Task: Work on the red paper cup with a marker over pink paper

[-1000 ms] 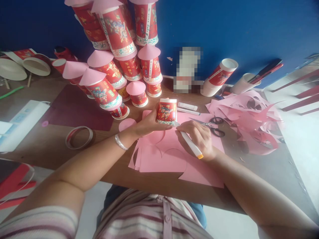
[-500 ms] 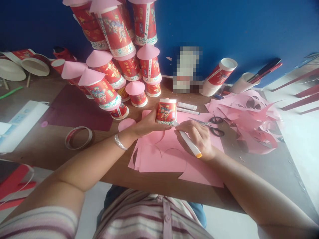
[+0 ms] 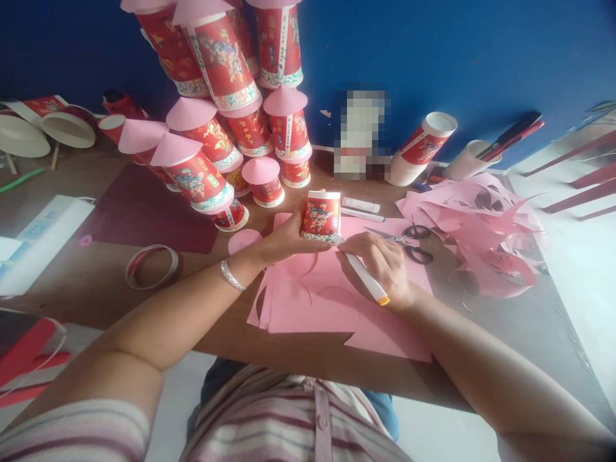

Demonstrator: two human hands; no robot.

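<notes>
My left hand (image 3: 286, 242) is wrapped round a red paper cup (image 3: 321, 217) with a printed figure and green marks along its white lower band. The cup is held above the pink paper sheets (image 3: 308, 314). In my right hand (image 3: 380, 263) is a white marker pen (image 3: 366, 278) with an orange end, gripped like a pencil. Its tip points at the lower right edge of the cup; whether it touches cannot be made out. Scissors (image 3: 419, 244) with dark handles lie on the paper just right of my right hand.
Stacked red cups with pink cone tops (image 3: 192, 168) stand at the back left. Pink paper scraps (image 3: 486, 224) are heaped at the right, near a cup stack (image 3: 423, 151) and a pen holder (image 3: 474, 160). A tape roll (image 3: 152, 266) lies left; two pens (image 3: 362, 210) lie behind the cup.
</notes>
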